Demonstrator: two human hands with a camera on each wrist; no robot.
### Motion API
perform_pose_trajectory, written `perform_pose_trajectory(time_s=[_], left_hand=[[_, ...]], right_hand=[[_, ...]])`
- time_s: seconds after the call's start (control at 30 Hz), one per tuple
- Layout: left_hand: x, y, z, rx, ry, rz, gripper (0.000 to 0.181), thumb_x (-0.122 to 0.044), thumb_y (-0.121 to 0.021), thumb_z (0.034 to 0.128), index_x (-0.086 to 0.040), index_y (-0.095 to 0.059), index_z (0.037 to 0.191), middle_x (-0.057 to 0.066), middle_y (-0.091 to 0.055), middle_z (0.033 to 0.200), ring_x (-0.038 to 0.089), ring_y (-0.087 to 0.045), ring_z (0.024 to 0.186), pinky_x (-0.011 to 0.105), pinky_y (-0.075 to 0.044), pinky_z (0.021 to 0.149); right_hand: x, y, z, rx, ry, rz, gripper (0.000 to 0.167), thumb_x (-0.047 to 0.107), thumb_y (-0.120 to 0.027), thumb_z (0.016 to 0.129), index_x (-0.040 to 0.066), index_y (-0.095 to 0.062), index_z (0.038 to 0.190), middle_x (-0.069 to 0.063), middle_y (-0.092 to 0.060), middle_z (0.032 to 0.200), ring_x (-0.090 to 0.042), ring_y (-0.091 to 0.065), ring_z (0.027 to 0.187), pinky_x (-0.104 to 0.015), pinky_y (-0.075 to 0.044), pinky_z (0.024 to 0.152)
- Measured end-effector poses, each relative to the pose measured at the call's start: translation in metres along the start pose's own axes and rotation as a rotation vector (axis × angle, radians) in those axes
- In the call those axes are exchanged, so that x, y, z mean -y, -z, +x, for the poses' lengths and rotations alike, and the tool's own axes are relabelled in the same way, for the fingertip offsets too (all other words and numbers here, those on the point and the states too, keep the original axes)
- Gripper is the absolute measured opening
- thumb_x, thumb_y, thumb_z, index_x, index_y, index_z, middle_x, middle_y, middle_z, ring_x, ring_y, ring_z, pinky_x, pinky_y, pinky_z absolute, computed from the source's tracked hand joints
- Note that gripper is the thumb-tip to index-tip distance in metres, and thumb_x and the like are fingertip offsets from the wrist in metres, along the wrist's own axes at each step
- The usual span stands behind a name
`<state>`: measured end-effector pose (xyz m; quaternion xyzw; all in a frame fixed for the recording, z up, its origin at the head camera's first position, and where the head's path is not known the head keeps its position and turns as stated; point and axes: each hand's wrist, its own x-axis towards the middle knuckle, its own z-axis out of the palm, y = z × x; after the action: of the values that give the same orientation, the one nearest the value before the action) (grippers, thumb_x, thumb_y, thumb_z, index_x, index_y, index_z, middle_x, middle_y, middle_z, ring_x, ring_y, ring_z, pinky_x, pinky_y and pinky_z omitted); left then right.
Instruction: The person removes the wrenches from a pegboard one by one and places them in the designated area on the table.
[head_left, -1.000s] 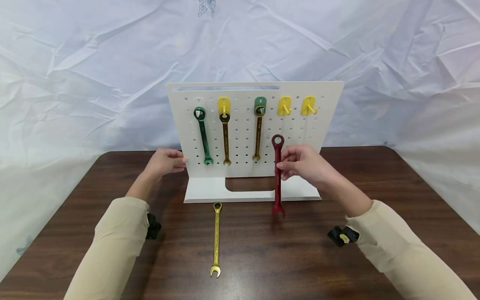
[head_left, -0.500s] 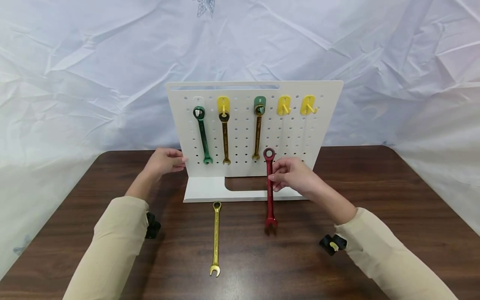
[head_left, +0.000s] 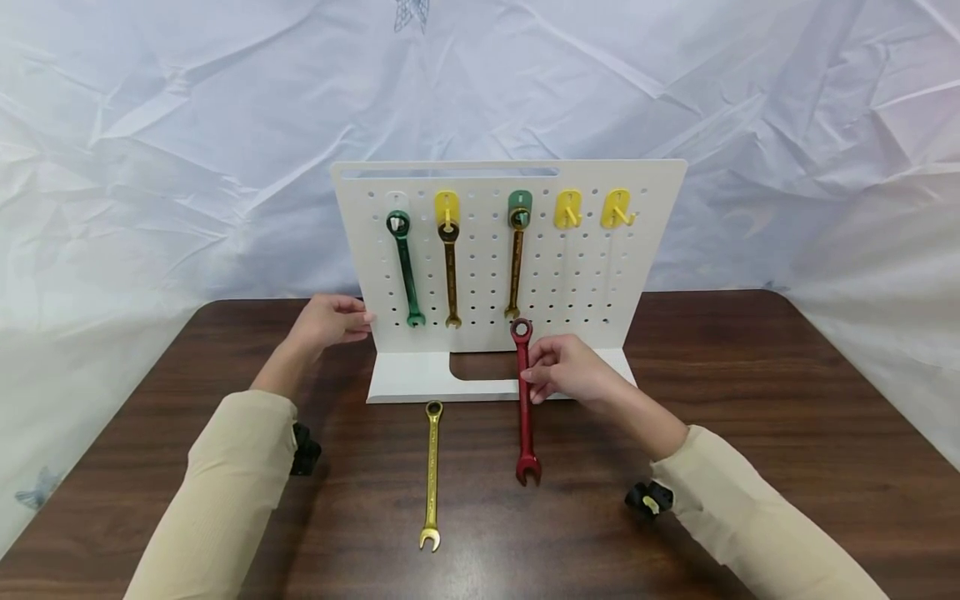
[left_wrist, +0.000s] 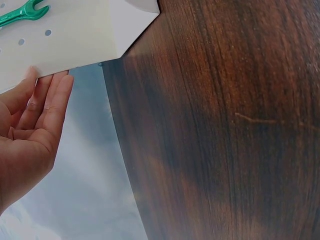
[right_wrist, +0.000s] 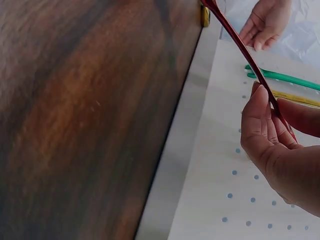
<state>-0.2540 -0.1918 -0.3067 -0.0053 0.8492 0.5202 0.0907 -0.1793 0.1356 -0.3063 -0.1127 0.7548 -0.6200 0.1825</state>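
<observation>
My right hand [head_left: 566, 367] pinches a red ratchet wrench [head_left: 525, 408] by the upper part of its shaft, ring end up, in front of the white pegboard [head_left: 491, 275]. At the board's left edge my left hand [head_left: 330, 321] grips it; the left wrist view shows the thumb on the front face and the fingers [left_wrist: 57, 100] behind. A green wrench [head_left: 407, 271] and two dark gold wrenches, one the left [head_left: 451, 279] and one the right [head_left: 515, 267], hang on hooks. On the table lies a bright gold wrench [head_left: 432, 475], ring end toward the board.
Two yellow hooks, a left one [head_left: 568, 210] and a right one [head_left: 618, 210], bear nothing at the board's upper right. The board's white base [head_left: 408, 383] stands on the dark wooden table [head_left: 720, 367]. Behind hangs a pale, creased cloth [head_left: 247, 150].
My right hand has carried the red wrench down and to the left, away from below the yellow hooks. The left hand has stayed at the board's edge.
</observation>
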Motion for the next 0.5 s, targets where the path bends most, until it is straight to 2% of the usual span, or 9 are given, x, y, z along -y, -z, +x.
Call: perform_pose_trajectory(time_s=[0.23, 0.5], left_hand=[[-0.0012, 0.0006, -0.0002, -0.006, 0.011, -0.004, 0.032, -0.011, -0.056, 0.0916, 0.010, -0.053, 0.115, 0.026, -0.053, 0.115, 0.039, -0.055, 0.105, 0.040, -0.049, 0.088], [0.0011, 0.0008, 0.0002, 0.005, -0.003, -0.012, 0.033, -0.012, -0.055, 0.0918, 0.011, -0.053, 0.115, 0.026, -0.054, 0.115, 0.039, -0.055, 0.104, 0.041, -0.049, 0.088]], right_hand=[[-0.0043, -0.0075, 0.0018, 0.006, -0.036, 0.004, 0.004, -0.013, -0.053, 0.084, -0.012, -0.050, 0.083, -0.011, -0.057, 0.064, -0.016, -0.058, 0.052, -0.032, -0.056, 0.056], [-0.0081, -0.0110, -0.0004, 0.043, -0.092, -0.023, 0.005, -0.010, -0.053, 0.086, -0.009, -0.050, 0.082, -0.012, -0.056, 0.064, -0.017, -0.058, 0.052, -0.035, -0.057, 0.057]])
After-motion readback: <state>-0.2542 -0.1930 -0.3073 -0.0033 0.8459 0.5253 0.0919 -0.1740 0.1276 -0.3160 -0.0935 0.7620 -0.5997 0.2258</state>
